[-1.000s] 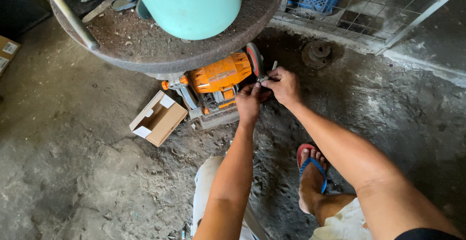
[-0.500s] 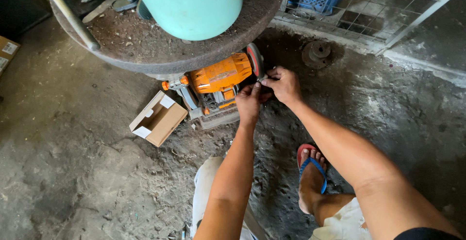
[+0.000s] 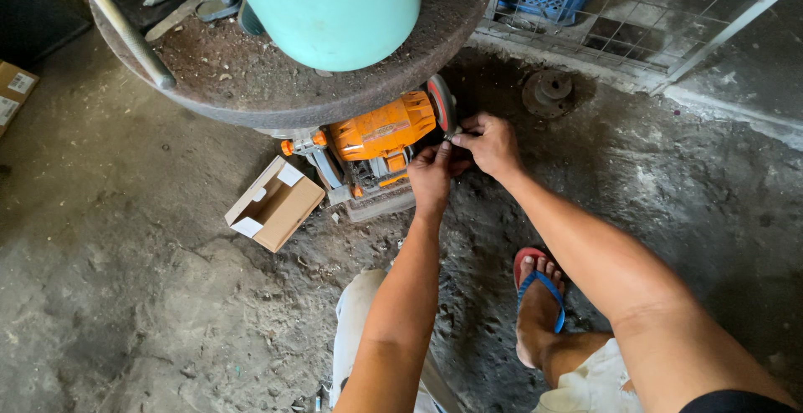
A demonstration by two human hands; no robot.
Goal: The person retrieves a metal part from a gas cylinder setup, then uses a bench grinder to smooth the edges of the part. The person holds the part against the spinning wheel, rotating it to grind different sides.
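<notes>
- Standing nearest on the dirty concrete floor [image 3: 125, 296] is a bare foot in a red-and-blue flip-flop [image 3: 539, 296].
- Beyond it, the left hand [image 3: 431, 175] and right hand [image 3: 493, 144] are pressed together, fingertips pinched on a small part that cannot be made out, beside the grinding wheel [image 3: 440, 104] of an orange bench grinder [image 3: 381, 133].
- An open cardboard box [image 3: 274, 204] is seen left of the grinder.
- Farther off, a teal cylinder [image 3: 330, 3] is carried by a round rusty table [image 3: 251, 79].

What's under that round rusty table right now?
Under the round table sits an orange bench grinder on the concrete floor; both hands, left hand and right hand, work at its wheel. The grinder's far end is hidden.
</notes>
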